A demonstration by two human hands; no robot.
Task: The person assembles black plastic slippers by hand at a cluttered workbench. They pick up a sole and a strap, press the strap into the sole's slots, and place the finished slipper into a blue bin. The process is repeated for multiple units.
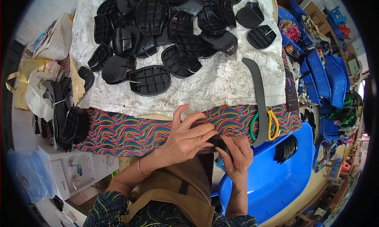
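Bundle of dark strips (58, 96), one, sits left of the hands; beyond them I'm seeing heaped black soles (152, 14), too overlapped to count, seemingly left to do. Left hand (188, 135) and right hand (237, 154) grip one black piece (219, 142) between them. Rightward: one loose strip (257, 94), one blue tub (272, 191), one nested stack (286, 150) inside, apparently done.

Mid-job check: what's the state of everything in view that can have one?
Left hand: gripping black piece, fingers spread.
Right hand: pinching black piece.
Black piece: held between both hands, partly hidden.
Loose soles: heaped, some apart.
White sheet: stained, creased.
Grey strip: curved, unheld.
Blue tub: holding stacked soles.
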